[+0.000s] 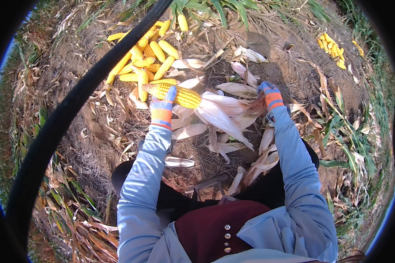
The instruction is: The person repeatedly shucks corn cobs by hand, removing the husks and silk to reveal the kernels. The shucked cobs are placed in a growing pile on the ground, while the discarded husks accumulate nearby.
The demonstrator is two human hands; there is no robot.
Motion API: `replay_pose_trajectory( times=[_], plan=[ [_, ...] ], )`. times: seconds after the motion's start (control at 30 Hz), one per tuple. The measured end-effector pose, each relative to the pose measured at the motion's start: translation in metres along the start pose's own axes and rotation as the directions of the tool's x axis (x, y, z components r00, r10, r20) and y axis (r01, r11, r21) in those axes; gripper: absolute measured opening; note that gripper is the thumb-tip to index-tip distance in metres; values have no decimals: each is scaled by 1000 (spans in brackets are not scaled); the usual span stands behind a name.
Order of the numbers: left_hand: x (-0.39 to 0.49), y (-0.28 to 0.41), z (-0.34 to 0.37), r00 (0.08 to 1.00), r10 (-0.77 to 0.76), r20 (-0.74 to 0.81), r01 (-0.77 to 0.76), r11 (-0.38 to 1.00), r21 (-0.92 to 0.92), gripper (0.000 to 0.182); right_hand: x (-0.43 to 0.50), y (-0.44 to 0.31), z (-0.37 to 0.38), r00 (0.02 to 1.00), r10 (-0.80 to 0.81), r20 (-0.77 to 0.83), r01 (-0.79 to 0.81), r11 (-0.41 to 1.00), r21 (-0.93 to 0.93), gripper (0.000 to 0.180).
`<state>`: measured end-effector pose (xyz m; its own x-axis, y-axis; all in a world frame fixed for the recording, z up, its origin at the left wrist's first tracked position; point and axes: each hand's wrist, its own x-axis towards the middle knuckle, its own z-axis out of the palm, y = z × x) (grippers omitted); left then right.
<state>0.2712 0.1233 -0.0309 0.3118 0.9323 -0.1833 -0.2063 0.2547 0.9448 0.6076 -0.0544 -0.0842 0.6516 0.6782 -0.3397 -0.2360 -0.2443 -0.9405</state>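
Observation:
My left hand (162,107), in a blue and orange knit glove, grips a bare yellow ear of corn (184,96), thumb across its kernels. Pale husk leaves (222,113) spread from the ear's butt end to the right. My gloved right hand (271,95) is curled at the far end of this husk, on a tuft of reddish-brown corn silk (258,104); its fingertips are partly hidden. Just beyond the left hand lies a heap of husked yellow ears (148,60). Ears still in their husks (237,89) rest on the ground between the hands and farther off.
Loose husks (189,131) litter the soil before me and between my knees. A small wooden frame (206,184) stands low between my legs. Another pile of yellow ears (332,49) lies far right. A black strap or cable (85,77) crosses the left of the view.

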Motion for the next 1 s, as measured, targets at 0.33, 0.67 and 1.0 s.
replay_pose_trajectory(
  times=[0.33,0.67,1.0],
  plan=[
    [-36,-8,40,955,-39,295,-97,896,433,44,-100,-24,152,749,-171,640,413,876,-249,88],
    [-25,-27,30,988,6,157,-35,983,179,38,-98,57,149,737,147,660,368,731,-574,48],
    [-49,-13,52,980,-161,119,169,983,-65,26,-105,102,180,722,-340,602,603,736,-307,33]
  ],
)
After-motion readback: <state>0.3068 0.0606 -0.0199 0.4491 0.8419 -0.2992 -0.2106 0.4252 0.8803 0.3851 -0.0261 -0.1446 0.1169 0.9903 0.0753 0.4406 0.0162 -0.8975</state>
